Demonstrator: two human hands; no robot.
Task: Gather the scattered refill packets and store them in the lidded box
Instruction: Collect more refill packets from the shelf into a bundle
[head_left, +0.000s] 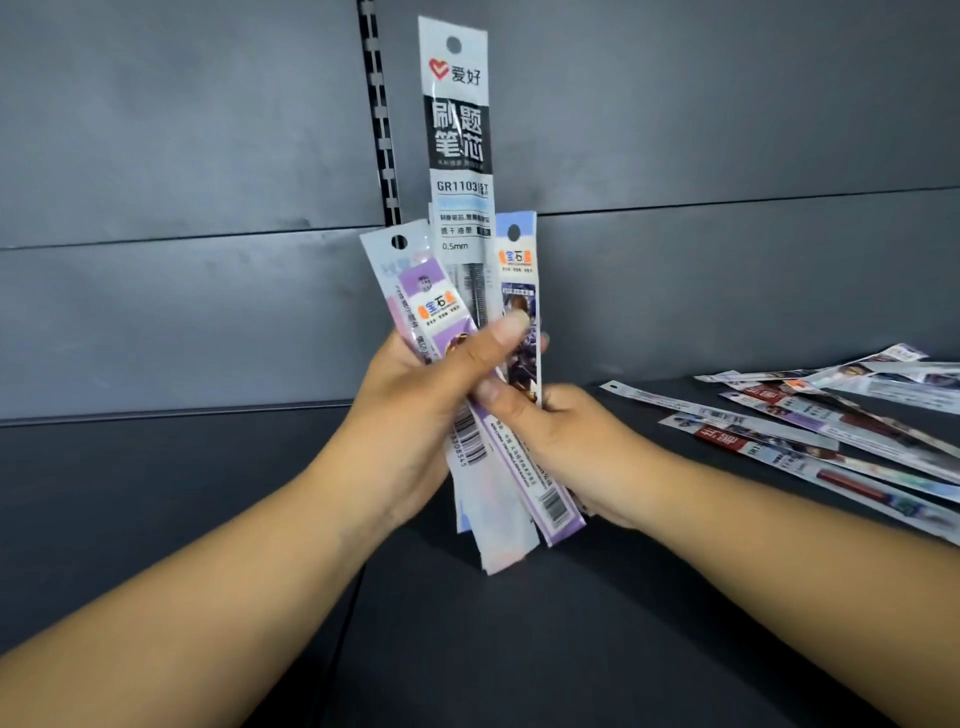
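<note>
Centre of frame: left hand (415, 395) and right hand (566, 441), fingers clamped on a fanned bundle of refill packets (457, 208), light, flexible and probably slippery, best pinched mid-length; further loose packets (831, 415) lie on the shelf (156, 519) at right.

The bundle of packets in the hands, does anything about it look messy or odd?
Yes. The bundle, gripped by the left hand and right hand, is fanned out unevenly, and one tall packet sticks far above the others. More loose packets lie scattered on the shelf at right.
</note>
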